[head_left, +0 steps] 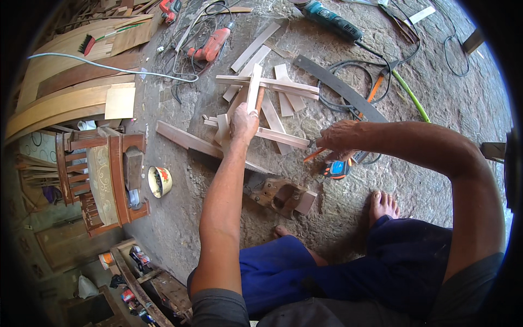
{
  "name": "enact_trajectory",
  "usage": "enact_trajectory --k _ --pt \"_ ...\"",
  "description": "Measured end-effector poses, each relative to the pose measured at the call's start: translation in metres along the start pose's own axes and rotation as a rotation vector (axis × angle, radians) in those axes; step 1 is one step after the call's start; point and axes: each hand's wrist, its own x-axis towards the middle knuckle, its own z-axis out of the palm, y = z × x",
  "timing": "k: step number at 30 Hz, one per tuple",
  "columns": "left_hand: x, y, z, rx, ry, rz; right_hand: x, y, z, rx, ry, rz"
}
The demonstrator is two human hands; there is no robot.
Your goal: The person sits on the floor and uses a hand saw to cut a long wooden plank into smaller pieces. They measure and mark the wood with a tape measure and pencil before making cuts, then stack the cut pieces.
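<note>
My left hand [244,121] is closed around a pale wooden strip [254,87] that points away from me. A reddish-brown rod [260,99], perhaps a tool handle, shows beside the strip; whether I grip it too is unclear. Close to the end of another pale strip [283,137], my right hand [339,136] has its fingers bent round a thin orange pencil [314,155]. Just below that hand lies a blue, black and orange tape measure [338,169]. Several loose wooden strips [277,121] are scattered on the ground beneath and beyond my hands.
A wooden-handled handsaw [283,196] lies near my feet, with a long board [188,137] beside it. Further off are a long grey blade [340,87], a teal power tool [329,20], a red drill [211,46] and tangled cords. A bowl [159,181] stands left.
</note>
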Motion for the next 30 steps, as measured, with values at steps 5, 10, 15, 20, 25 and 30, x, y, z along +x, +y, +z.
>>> enact_trajectory --k 5,10,15,20,25,30 --pt "-0.006 0.005 0.002 0.115 -0.028 -0.055 -0.006 0.002 -0.011 -0.005 -0.029 0.030" --pt "-0.009 0.009 0.004 0.138 -0.004 -0.064 -0.008 0.007 -0.013 0.012 0.004 0.012" --pt "-0.011 0.014 0.004 0.159 -0.014 -0.078 -0.002 0.014 -0.017 0.061 0.058 0.002" --pt "-0.011 0.015 0.003 0.202 -0.026 -0.079 0.005 0.022 -0.020 0.116 0.117 0.069" --pt "-0.008 0.016 0.003 0.239 -0.043 -0.085 0.007 0.029 -0.017 0.100 0.144 0.048" --pt "-0.010 0.016 0.004 0.226 -0.019 -0.068 0.006 0.032 -0.018 0.104 0.148 0.055"
